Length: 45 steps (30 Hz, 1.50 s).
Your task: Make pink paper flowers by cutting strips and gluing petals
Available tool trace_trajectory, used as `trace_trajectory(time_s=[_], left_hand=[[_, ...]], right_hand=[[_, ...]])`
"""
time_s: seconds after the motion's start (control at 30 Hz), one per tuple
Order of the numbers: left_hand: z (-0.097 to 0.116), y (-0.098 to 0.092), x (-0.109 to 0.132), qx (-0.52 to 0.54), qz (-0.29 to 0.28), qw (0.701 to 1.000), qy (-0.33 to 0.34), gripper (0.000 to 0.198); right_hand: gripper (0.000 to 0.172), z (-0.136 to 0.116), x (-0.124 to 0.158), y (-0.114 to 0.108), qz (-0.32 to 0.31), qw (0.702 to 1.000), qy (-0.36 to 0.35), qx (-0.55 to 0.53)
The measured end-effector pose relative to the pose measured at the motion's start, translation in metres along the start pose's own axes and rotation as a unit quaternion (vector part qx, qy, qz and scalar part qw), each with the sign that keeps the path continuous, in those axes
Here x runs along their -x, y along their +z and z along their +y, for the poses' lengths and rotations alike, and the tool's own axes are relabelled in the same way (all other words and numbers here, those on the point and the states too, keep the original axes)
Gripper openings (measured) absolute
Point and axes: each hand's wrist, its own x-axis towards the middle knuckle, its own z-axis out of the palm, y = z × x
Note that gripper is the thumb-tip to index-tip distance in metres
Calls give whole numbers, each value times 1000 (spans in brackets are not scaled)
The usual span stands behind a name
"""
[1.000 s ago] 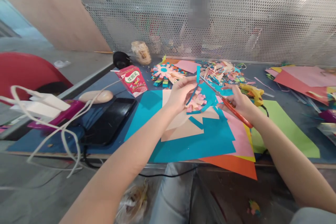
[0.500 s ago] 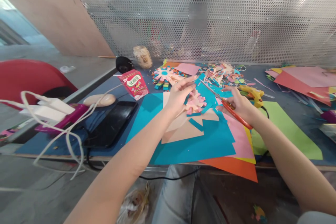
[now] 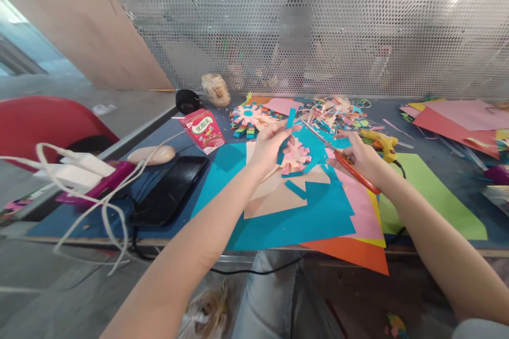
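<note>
My left hand (image 3: 271, 144) pinches a narrow blue paper strip (image 3: 290, 119) that stands up from its fingertips over the table. My right hand (image 3: 362, 158) is closed on orange-handled scissors (image 3: 345, 162), whose blades point up-left to the strip. Just below both hands lies a pink and blue paper flower piece (image 3: 295, 157) on a stack of blue (image 3: 302, 212), tan and pink paper sheets.
A finished paper flower (image 3: 248, 115) and a heap of paper scraps (image 3: 338, 108) lie at the back. A yellow glue gun (image 3: 380, 141) sits right of my hand. A red drink carton (image 3: 202, 130), black tablet (image 3: 170, 189) and white cables (image 3: 79, 190) lie left. A perforated metal screen (image 3: 318, 21) stands behind.
The blue strip in my left hand dropped low half a second ago and now stands up again. The scissors' tips stay close beside it. My view shifted slightly.
</note>
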Motion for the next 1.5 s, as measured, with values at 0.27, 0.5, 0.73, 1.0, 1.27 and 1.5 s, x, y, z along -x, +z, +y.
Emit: trace_trajectory(time_s=[0.27,0.5,0.73,1.0,1.27,1.5], left_hand=[[-8,-1,7,-81,-85,993,-30,31],[-16,12,20,-140,-218,963,-76,26],[-16,4,12,-157,-166,967,-112,26],[-9,0,5,-13,14,1000,-7,25],[-6,3,2,66,53,996,-14,30],[-10,7,6,47,-3,998,-35,31]], right_hand=[[62,-2,-1,15,88,985,12,-146],[62,-16,-2,23,129,951,15,-280],[51,3,-10,15,217,940,7,-263],[63,9,-8,18,169,951,-42,-256],[68,12,-3,25,77,989,4,-124],[78,5,0,24,44,996,43,-58]])
